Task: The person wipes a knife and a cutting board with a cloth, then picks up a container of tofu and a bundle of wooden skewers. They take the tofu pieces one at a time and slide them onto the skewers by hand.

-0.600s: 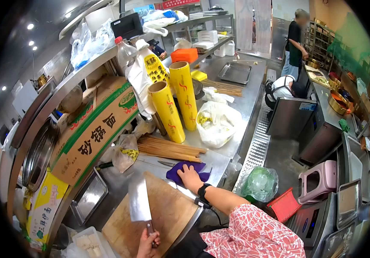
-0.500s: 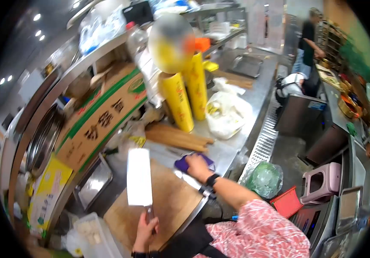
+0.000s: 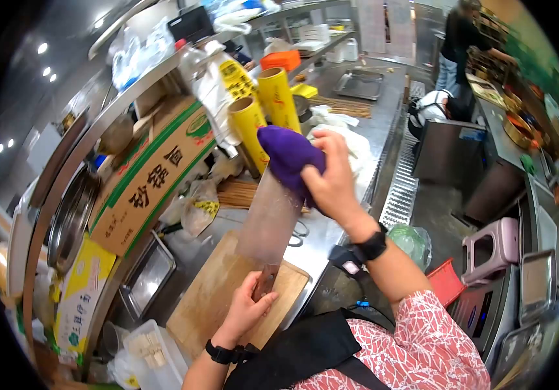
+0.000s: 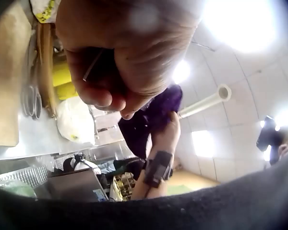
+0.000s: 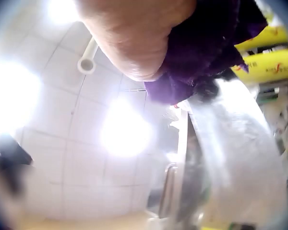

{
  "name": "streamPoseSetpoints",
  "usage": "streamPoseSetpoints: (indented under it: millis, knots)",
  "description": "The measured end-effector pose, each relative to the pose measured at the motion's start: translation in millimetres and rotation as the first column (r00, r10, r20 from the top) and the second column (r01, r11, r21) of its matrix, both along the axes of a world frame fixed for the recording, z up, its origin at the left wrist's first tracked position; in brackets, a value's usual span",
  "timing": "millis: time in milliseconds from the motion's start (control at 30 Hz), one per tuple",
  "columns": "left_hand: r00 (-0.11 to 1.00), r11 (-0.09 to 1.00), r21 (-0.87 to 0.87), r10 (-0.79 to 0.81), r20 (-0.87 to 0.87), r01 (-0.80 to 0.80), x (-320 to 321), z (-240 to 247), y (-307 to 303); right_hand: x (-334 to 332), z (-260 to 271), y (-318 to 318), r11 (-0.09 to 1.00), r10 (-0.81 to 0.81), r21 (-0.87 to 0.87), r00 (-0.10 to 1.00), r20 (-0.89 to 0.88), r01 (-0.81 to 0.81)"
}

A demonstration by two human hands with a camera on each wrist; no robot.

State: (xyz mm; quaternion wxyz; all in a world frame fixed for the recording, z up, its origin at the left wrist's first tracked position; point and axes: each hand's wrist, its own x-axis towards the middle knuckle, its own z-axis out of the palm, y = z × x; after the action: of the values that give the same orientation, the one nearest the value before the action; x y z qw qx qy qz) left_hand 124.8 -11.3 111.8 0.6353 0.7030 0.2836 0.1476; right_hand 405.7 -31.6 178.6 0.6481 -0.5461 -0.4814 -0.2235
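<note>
In the head view my left hand (image 3: 250, 305) grips the wooden handle of a cleaver (image 3: 267, 218), its broad blade raised over the cutting board (image 3: 201, 305) and pointing away. My right hand (image 3: 334, 175) holds a bunched purple cloth (image 3: 289, 156) folded over the far end of that blade. Seen from the right wrist, the cloth (image 5: 201, 48) lies right against the shiny blade (image 5: 235, 148). The left wrist view has the curled left fingers (image 4: 103, 98) close up, with the right hand (image 4: 167, 136) and cloth beyond them.
Scissors (image 3: 299, 233) lie beside the board. Two yellow wrap rolls (image 3: 278, 97), wooden skewers (image 3: 234, 194) and a white plastic bag (image 3: 357, 153) stand or lie farther back. A plastic tub (image 3: 172, 364) is at the lower left. Two people are at the far right.
My right hand has lifted the purple cloth off the counter and brought it left onto the cleaver's blade. The left hand has moved right and turned the blade to lean right.
</note>
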Motion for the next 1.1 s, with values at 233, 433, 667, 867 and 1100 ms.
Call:
streamPoseSetpoints:
  millis: [233, 433, 667, 867, 1100]
  knots:
    - [0.996, 0.988, 0.128, -0.076, -0.048, 0.081, 15.4, 20.8, -6.6, -56.4, 2.7, -26.7, 0.983, 0.066, -0.184, 0.947, 0.314, -0.007]
    - [0.999, 0.98, 0.196, 0.04, -0.024, -0.034, 13.7, -2.3, 8.7, -75.0, -24.9, -59.5, 0.654, 0.675, -0.3, 0.715, -0.182, -0.694]
    - [0.998, 0.906, 0.423, -0.053, 0.044, 0.029, 13.0, 19.4, -0.1, 8.0, 45.7, -42.7, 0.998, -0.052, 0.043, 0.993, 0.108, 0.048]
    - [0.998, 0.938, 0.345, 0.001, -0.06, 0.02, 13.8, 23.0, -12.9, -38.4, 8.7, -39.6, 0.989, 0.026, -0.145, 0.924, 0.382, 0.032]
    - [0.896, 0.561, 0.707, 0.359, 0.261, -0.431, 21.8, 22.0, 30.3, -61.5, -42.6, -74.3, 0.531, 0.776, -0.484, 0.629, -0.052, -0.695]
